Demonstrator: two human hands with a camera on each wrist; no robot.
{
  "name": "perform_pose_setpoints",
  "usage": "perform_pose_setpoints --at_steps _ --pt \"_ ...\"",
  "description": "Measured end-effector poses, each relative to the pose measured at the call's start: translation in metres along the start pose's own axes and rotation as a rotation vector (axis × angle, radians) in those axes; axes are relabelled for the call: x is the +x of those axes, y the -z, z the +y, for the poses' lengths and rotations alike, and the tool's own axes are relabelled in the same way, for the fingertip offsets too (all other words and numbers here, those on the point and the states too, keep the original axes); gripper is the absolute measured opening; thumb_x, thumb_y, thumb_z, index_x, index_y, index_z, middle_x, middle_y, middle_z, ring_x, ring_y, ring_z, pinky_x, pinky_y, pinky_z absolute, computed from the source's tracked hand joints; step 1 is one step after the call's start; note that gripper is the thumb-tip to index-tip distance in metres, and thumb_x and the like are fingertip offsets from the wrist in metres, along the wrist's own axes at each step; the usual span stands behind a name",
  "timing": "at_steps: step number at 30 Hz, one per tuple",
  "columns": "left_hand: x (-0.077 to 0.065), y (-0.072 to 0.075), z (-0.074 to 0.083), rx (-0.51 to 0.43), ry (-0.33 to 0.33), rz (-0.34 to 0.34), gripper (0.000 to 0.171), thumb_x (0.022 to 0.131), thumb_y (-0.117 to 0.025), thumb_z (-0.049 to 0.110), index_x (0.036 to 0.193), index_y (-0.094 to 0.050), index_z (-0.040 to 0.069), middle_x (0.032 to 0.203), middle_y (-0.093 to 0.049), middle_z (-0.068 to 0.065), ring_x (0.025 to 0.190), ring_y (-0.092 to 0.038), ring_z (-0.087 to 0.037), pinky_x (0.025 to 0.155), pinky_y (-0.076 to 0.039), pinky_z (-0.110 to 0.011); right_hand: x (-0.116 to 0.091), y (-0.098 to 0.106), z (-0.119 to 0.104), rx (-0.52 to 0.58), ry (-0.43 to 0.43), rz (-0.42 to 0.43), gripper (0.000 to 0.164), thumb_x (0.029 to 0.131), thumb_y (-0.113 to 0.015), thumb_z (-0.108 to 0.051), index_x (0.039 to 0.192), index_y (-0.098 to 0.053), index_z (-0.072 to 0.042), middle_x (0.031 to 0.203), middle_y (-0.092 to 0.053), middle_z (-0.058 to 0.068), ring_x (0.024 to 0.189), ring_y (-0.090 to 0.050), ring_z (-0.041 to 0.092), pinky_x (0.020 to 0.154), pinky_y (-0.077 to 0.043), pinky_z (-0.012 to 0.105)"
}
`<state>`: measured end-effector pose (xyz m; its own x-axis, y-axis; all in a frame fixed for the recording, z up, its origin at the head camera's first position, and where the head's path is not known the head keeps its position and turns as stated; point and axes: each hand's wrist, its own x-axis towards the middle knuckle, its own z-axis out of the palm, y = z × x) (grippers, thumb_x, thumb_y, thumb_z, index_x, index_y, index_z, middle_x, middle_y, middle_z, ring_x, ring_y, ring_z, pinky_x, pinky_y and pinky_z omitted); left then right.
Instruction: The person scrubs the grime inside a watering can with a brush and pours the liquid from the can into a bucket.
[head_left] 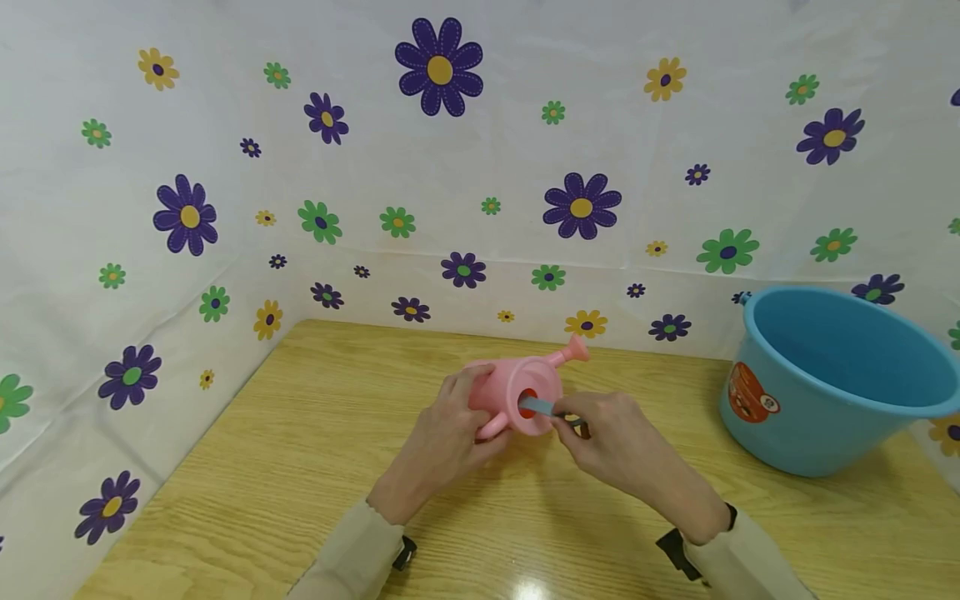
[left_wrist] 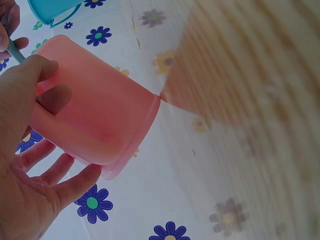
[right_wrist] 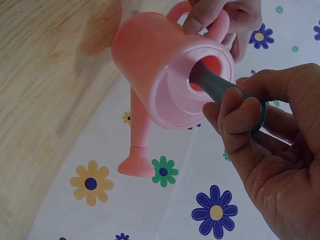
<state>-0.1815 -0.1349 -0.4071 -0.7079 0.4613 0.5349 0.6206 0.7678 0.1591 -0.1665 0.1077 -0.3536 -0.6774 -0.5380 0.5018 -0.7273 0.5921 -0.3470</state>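
Note:
A pink watering can (head_left: 497,387) is tilted over the table, its round top opening facing me and its spout pointing to the far right. My left hand (head_left: 450,429) grips it at the handle and side; in the right wrist view the thumb lies over the handle. With my right hand (head_left: 611,435) I hold a blue-green tool handle (right_wrist: 216,86) that has a ring at its end. The handle's other end goes into the can's opening, so whatever is on it is hidden inside. In the left wrist view, the can's base rim (left_wrist: 150,120) meets the tabletop at one corner.
A large light-blue bucket (head_left: 817,417) with an orange label stands to the right on the wood-grain table (head_left: 315,467). Behind and to the left hangs a white flower-print sheet (head_left: 360,183), which borders the tabletop.

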Motion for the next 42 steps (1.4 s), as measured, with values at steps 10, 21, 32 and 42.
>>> perform_pose_setpoints --at_steps 10,21,32,42 --pt "0.001 0.001 -0.001 -0.011 0.002 0.008 0.041 0.088 -0.081 0.031 0.058 -0.061 0.012 0.144 -0.051 -0.013 0.125 -0.056 -0.035 0.077 -0.066 -0.040 0.000 0.005 -0.003 0.013 -0.006 0.004 0.008 0.087 -0.075 0.000 0.094 -0.076 -0.003 0.074 -0.069 -0.004 0.057 -0.044 -0.006 0.049 -0.041 0.013" --pt "0.000 0.000 -0.002 -0.020 0.012 0.017 0.042 0.088 -0.081 0.032 0.057 -0.059 0.013 0.143 -0.052 -0.012 0.123 -0.057 -0.036 0.071 -0.066 -0.039 -0.001 0.009 -0.008 0.002 -0.024 0.012 0.012 0.087 -0.075 0.000 0.097 -0.078 -0.004 0.076 -0.070 -0.004 0.057 -0.044 -0.007 0.049 -0.041 0.014" --pt "-0.001 0.001 -0.002 -0.024 0.021 0.004 0.040 0.088 -0.081 0.033 0.059 -0.063 0.013 0.144 -0.051 -0.013 0.122 -0.057 -0.035 0.072 -0.066 -0.039 -0.003 0.013 -0.010 0.016 -0.038 0.006 0.011 0.088 -0.074 0.001 0.098 -0.077 -0.004 0.076 -0.070 -0.003 0.055 -0.044 -0.005 0.047 -0.039 0.013" --pt "-0.001 0.002 -0.002 -0.028 0.024 0.010 0.039 0.088 -0.081 0.034 0.059 -0.063 0.014 0.144 -0.052 -0.012 0.121 -0.057 -0.034 0.071 -0.066 -0.040 -0.005 0.016 -0.011 0.020 -0.031 0.012 0.011 0.088 -0.074 0.001 0.096 -0.077 -0.005 0.076 -0.070 -0.003 0.054 -0.043 -0.005 0.046 -0.038 0.013"
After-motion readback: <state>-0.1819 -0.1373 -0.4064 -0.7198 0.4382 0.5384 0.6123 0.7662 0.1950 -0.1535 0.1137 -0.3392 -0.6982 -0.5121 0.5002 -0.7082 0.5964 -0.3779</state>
